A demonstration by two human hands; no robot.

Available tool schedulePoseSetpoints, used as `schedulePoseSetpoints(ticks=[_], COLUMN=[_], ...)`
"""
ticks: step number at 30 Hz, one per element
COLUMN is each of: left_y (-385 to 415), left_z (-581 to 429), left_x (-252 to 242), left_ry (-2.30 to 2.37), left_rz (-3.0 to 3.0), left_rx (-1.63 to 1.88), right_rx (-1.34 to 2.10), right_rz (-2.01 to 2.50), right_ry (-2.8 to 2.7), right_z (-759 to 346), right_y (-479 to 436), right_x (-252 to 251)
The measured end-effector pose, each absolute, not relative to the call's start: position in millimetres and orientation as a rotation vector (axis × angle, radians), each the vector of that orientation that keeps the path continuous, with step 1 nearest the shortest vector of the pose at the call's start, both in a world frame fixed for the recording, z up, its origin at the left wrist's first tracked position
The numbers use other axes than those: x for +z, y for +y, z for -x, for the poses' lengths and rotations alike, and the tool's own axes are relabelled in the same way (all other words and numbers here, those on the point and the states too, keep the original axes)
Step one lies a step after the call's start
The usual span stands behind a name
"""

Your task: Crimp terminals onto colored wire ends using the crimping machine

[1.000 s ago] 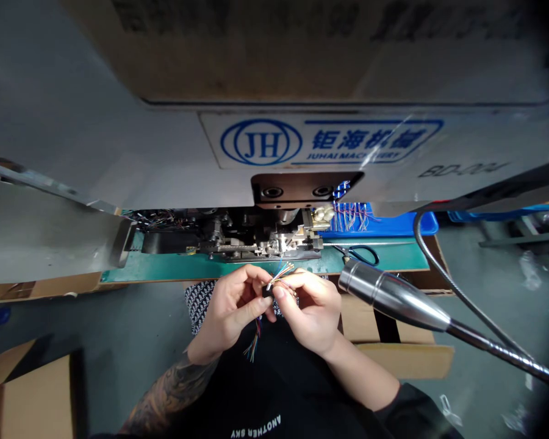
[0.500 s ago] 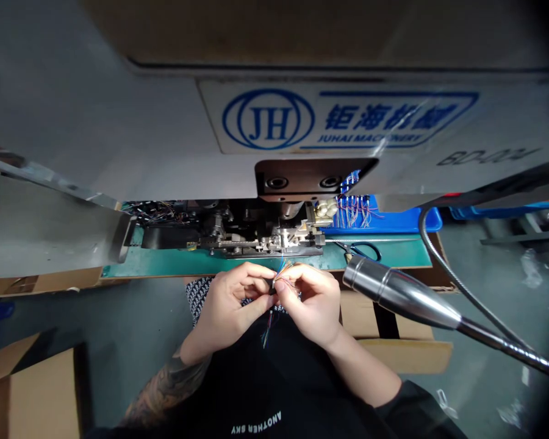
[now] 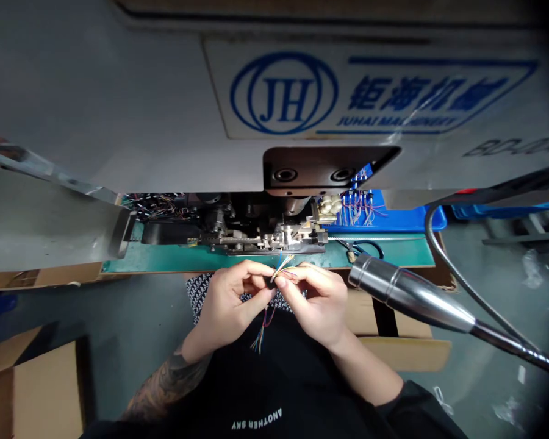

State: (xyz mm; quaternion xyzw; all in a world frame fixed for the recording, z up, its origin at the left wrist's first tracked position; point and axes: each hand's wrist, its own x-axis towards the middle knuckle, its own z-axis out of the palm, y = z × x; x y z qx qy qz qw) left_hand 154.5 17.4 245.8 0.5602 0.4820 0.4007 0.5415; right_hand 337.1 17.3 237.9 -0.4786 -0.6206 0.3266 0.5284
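A thin bundle of multicoloured wires (image 3: 281, 266) passes through a small black piece (image 3: 271, 282), perhaps a sleeve or connector, though my fingers partly hide it. My left hand (image 3: 231, 302) pinches the black piece and the bundle from the left. From the right, my right hand (image 3: 308, 303) holds the bundle with its fingertips, touching my left fingers. Fanned wire ends stick up toward the machine, and longer coloured strands (image 3: 261, 335) hang down in front of my black shirt.
A wire-working machine (image 3: 265, 235) with exposed metal mechanisms stands just beyond a green mat (image 3: 165, 265). Scissors (image 3: 363, 248) lie beside a blue tray (image 3: 393, 221) holding wires. A chrome lamp head (image 3: 407, 296) on a gooseneck juts in at right. Cardboard boxes (image 3: 46, 390) stand below.
The view has shifted, so the machine's sign sits higher and looks larger. My hands stay together on the bundle, and its fanned ends now point up and to the right.
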Motion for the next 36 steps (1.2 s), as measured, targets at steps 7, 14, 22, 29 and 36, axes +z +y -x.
schedulePoseSetpoints(ticks=[7,14,22,29,36], left_y=[21.6,20.6,20.3,18.9,19.0], left_z=[-155.0,-154.3,-153.2,-152.7,-152.7], left_x=[244.1,240.0,239.3,239.4,239.9], left_ry=[0.934,0.944,0.948,0.973,0.981], left_rz=[-0.949,-0.965,-0.971,-1.003,-1.023], left_rx=[0.899,0.921,0.935,0.937,0.939], right_rx=[0.838,0.782,0.766,0.785,0.777], right_rz=[1.083,1.093,1.052,1.075,1.067], right_ry=[-1.411,-1.477,-1.534,-1.440,-1.526], right_z=[-332.8,-333.8,-334.2,-332.8,-334.4], right_y=[17.7,16.5,18.7,15.5,17.6], right_x=[241.0,239.3,241.0,237.4,242.8])
